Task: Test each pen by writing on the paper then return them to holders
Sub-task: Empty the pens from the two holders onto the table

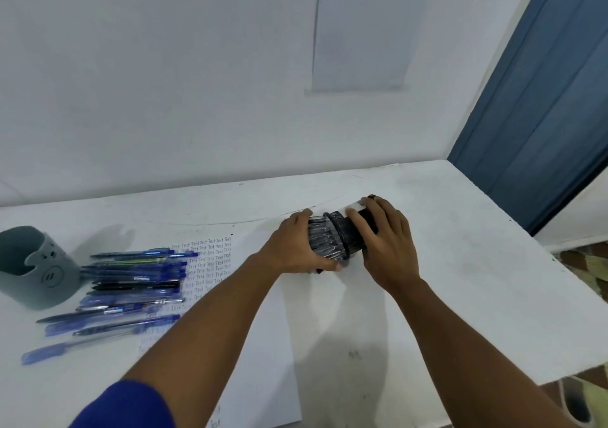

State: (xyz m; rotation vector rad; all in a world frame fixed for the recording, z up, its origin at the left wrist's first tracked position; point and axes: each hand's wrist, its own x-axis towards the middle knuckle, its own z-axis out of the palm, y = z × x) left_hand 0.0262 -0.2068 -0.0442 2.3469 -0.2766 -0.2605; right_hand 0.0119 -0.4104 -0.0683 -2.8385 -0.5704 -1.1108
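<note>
White table (460,296) carries paper sheet (263,345). Black mesh holder (348,235) lies tipped at sheet's far edge; right hand (385,240) grips it, left hand (296,246) clasps protruding pens (324,241). Grey holder (33,268), loose blue pens (131,282) left of sheet.

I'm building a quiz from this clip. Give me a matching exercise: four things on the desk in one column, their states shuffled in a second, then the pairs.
1. black mesh holder
2. grey cup holder
3. blue pens
4. paper

A. stands upright at the desk's left
B. lying loose in a pile
C. tipped on its side, gripped by both hands
D. flat, with rows of "Test" written

Pairs: 1-C, 2-A, 3-B, 4-D
</note>
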